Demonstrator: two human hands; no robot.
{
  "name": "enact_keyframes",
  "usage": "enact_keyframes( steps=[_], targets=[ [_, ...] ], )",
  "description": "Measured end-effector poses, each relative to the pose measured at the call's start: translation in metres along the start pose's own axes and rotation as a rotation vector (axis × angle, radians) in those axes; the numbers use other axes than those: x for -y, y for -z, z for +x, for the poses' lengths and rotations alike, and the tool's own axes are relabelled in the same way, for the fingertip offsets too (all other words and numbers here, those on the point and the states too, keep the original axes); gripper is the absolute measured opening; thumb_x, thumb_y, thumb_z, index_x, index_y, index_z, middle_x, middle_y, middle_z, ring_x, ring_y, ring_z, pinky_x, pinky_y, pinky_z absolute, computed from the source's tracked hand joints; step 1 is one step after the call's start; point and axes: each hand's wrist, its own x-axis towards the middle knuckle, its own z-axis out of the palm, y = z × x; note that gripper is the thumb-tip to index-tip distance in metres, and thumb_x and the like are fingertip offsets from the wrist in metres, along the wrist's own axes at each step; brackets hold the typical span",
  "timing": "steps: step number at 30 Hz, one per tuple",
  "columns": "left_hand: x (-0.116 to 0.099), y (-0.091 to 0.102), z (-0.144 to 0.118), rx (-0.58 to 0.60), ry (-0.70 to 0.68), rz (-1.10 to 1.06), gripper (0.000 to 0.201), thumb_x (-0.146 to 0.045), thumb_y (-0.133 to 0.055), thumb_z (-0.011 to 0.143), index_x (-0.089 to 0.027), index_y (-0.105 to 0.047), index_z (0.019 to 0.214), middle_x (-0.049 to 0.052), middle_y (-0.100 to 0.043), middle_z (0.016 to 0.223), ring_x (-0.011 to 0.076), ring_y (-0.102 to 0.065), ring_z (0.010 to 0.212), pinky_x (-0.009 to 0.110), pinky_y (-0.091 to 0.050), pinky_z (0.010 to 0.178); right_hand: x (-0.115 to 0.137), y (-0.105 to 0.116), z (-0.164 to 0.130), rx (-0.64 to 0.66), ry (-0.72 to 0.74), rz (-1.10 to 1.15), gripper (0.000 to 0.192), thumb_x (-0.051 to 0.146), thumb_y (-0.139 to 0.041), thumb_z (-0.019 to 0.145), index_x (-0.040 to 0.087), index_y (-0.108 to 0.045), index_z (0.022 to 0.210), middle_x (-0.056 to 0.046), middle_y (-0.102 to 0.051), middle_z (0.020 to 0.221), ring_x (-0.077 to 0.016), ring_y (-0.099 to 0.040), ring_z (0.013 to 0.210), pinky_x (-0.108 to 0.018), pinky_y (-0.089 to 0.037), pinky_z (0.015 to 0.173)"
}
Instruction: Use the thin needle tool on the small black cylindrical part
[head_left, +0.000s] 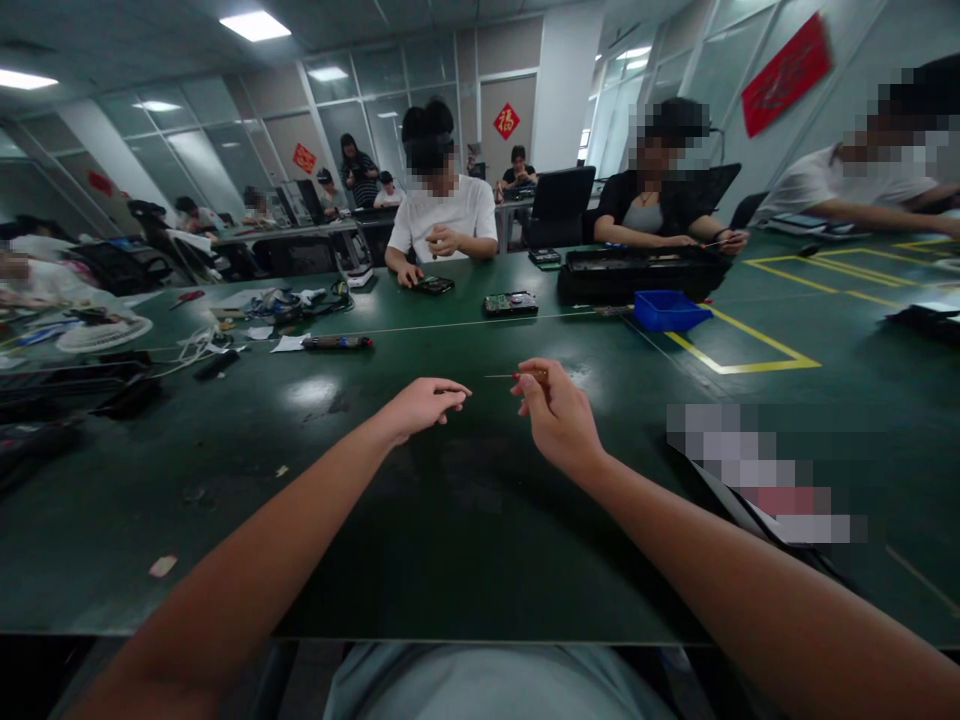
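My right hand (559, 415) is closed around a thin screwdriver (515, 376) with a red collar and an amber handle. Its slim shaft points left, and the fingers partly cover the handle. Across a short gap, my left hand (426, 408) hovers over the green table (450, 530) with thumb and fingers drawn together. Whether anything small sits in that pinch cannot be made out. Beyond both hands lies a hard drive (511, 303) with its circuit board facing up.
A blue bin (670, 311) stands near a black tray (645, 274). At left are a dark pen-shaped tool (337, 342), cables (196, 347) and scraps. Blurred papers (757, 470) lie right of my arm. Opposite, a person (442, 215) handles another drive (433, 286).
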Motion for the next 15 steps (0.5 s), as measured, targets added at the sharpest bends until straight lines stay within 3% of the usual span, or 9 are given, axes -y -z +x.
enact_keyframes(
  steps=[3,7,15],
  targets=[
    [0.01,0.033,-0.008,-0.054,0.092,-0.212,0.028,-0.027,-0.061,0.09,-0.015,-0.069,0.114,0.005,-0.063,0.092,0.0111,-0.048,0.064,0.024,-0.03,0.052,0.0,0.0,0.0,0.009,-0.014,0.007,0.022,0.035,-0.045,0.1,0.02,-0.055,0.112,-0.003,-0.069,0.084,-0.0149,-0.064,0.062,-0.031,-0.049,0.063],
    [0.031,0.08,-0.023,-0.138,0.14,-0.496,0.027,-0.022,-0.055,0.094,-0.018,-0.06,0.12,0.002,-0.056,0.087,0.0121,-0.049,0.068,0.024,-0.039,0.057,-0.003,-0.002,0.0,0.02,-0.025,0.024,0.022,0.036,-0.045,0.1,0.021,-0.055,0.112,-0.003,-0.069,0.084,-0.015,-0.064,0.063,-0.031,-0.049,0.064],
    [0.078,0.166,-0.062,-0.428,0.138,-0.832,0.023,-0.013,-0.036,0.097,-0.013,-0.058,0.106,0.004,-0.053,0.081,0.0135,-0.05,0.067,0.026,-0.048,0.058,-0.005,-0.004,0.001,0.028,-0.057,0.047,0.023,0.037,-0.045,0.099,0.021,-0.055,0.111,-0.002,-0.068,0.083,-0.0155,-0.064,0.064,-0.032,-0.05,0.064]
  ],
)
